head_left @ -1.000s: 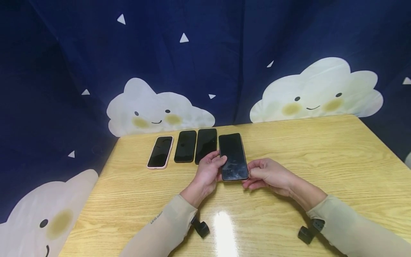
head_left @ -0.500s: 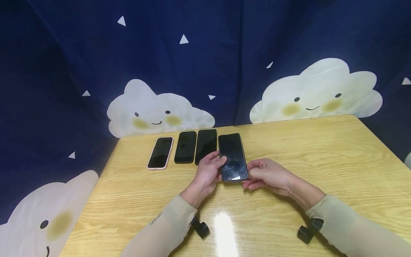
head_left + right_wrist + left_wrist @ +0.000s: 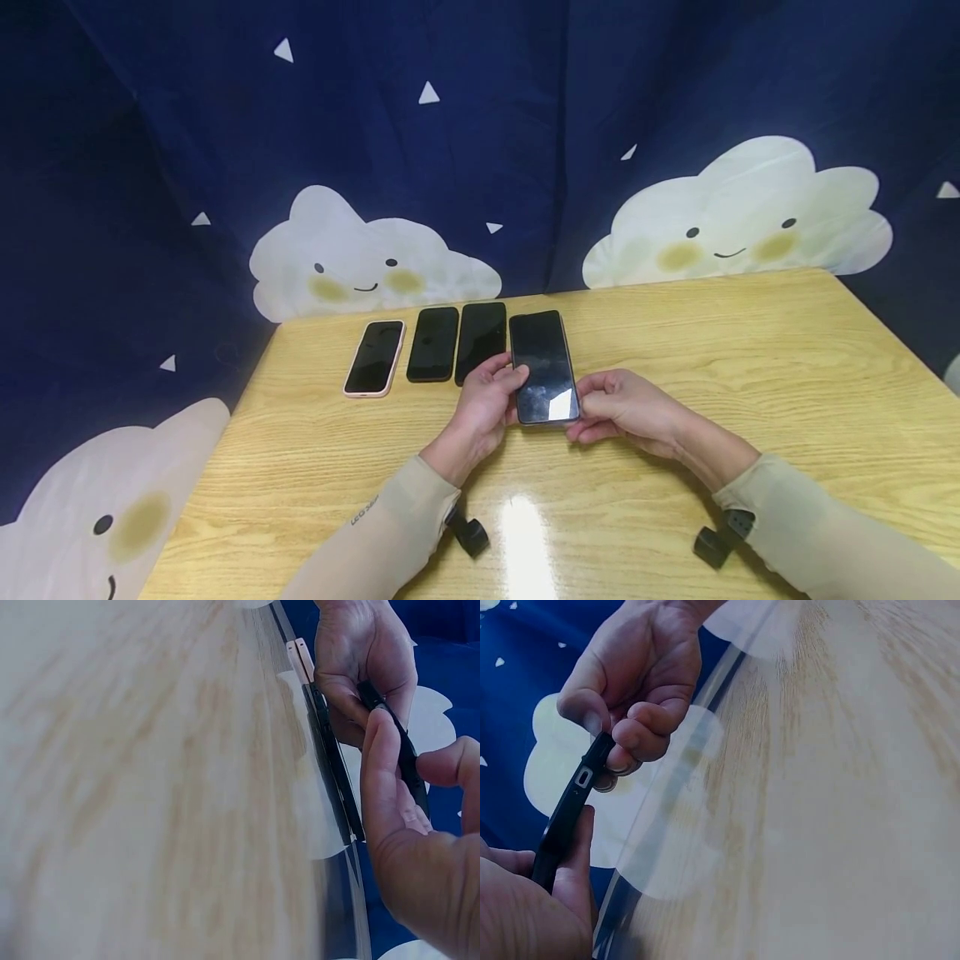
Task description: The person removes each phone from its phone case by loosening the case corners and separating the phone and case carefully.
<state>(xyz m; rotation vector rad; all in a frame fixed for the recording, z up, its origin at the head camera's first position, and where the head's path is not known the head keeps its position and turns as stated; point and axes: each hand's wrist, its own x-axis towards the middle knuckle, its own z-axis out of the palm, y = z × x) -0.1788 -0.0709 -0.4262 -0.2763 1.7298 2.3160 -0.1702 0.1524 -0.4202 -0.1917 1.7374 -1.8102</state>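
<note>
A black smartphone [image 3: 542,362] is held screen up over the table, tilted. My left hand [image 3: 487,404] grips its left long side, thumb lying over the screen's edge. At the lower right corner my right hand [image 3: 633,412] pinches the phone between thumb and curled fingers. In the left wrist view, the smartphone [image 3: 566,817] appears edge-on with its charging port [image 3: 583,777] facing the camera. The right wrist view shows the smartphone [image 3: 407,761] side-on between both hands. Its back is hidden.
Left of the held phone lie a phone in a pink case [image 3: 375,358], a black phone [image 3: 433,343] and another black phone [image 3: 482,333], side by side on the wooden table [image 3: 712,333]. A dark blue curtain [image 3: 525,125] with clouds hangs behind the table's far edge.
A bright reflection has appeared and grown at the bottom of the held phone's screen as it tips slightly. Both hands keep nearly the same place and hold.
</note>
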